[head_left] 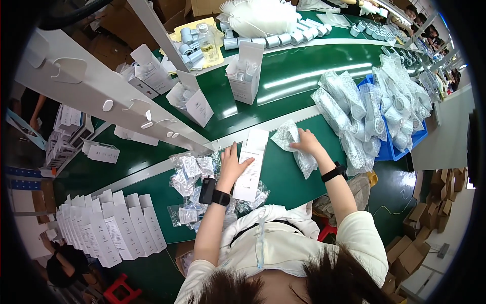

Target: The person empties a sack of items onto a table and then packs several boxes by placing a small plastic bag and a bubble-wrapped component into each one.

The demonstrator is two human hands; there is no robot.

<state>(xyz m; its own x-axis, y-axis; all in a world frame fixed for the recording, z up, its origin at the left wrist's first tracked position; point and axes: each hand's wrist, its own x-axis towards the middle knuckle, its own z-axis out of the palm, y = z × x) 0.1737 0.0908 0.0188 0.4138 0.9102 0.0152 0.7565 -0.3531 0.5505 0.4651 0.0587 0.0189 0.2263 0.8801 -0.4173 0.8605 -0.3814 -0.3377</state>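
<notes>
A tall white carton (251, 164) with an upright flap at its far end stands or leans on the green bench in front of me. My left hand (232, 164) is at its left side, fingers stretched and spread, the thumb touching its face. To the right, my right hand (307, 141) closes on the upper right part of a clear bubble-wrap bag (302, 159). What is inside the bag is hard to make out. Small clear plastic packets (190, 175) lie beside and below my left hand, some partly behind the carton.
A blue crate (400, 144) heaped with bubble-wrapped parts is at right, more bags (344, 109) beside it. Several white cartons (114, 228) stand in a row at left. Two open filled cartons (245, 76) (191, 104) are beyond the ledge. A white metal post (121, 96) slants across the left.
</notes>
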